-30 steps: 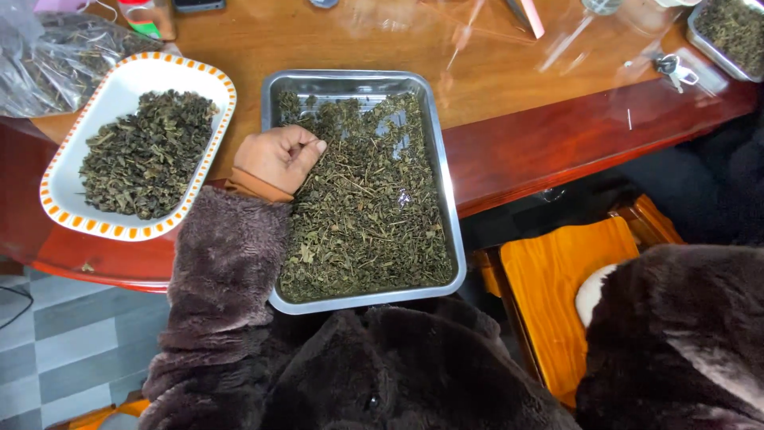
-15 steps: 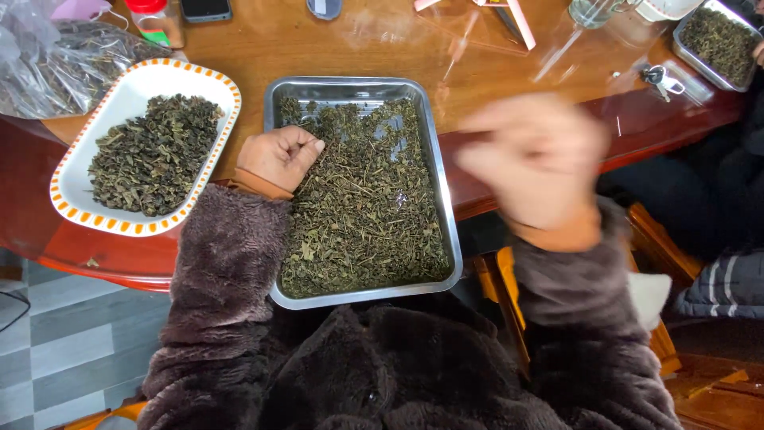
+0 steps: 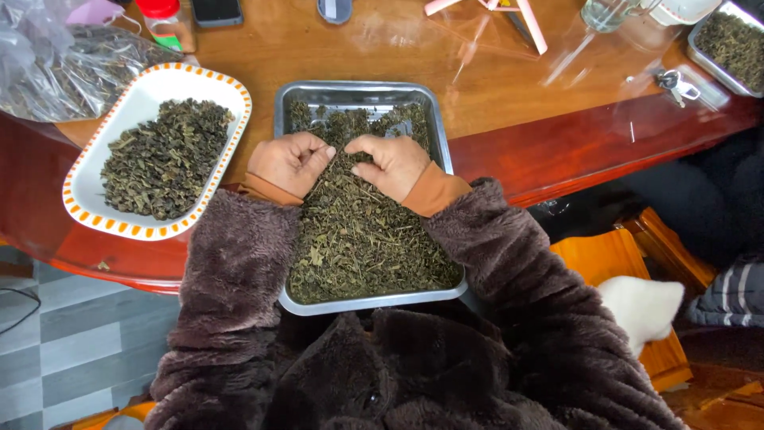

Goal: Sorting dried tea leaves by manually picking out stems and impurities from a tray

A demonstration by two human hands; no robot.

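Note:
A metal tray (image 3: 360, 93) full of dried green leaves (image 3: 362, 239) rests on the wooden table's near edge, in front of me. My left hand (image 3: 288, 163) lies curled on the leaves at the tray's left side. My right hand (image 3: 391, 165) lies beside it, fingers bent into the leaves, the two hands almost touching at the fingertips. Whether either hand pinches any leaves is hidden by the fingers. Both arms wear fuzzy dark brown sleeves with orange cuffs.
A white oblong dish with an orange-dotted rim (image 3: 135, 107) holds more dried leaves at the left. A clear plastic bag of leaves (image 3: 56, 64) lies at the far left. A second metal tray (image 3: 728, 48) and keys (image 3: 672, 82) sit at the far right. An orange wooden stool (image 3: 613, 263) stands below.
My right hand has come down from mid-air at the right onto the leaves beside my left hand. The left hand has stayed on the tray.

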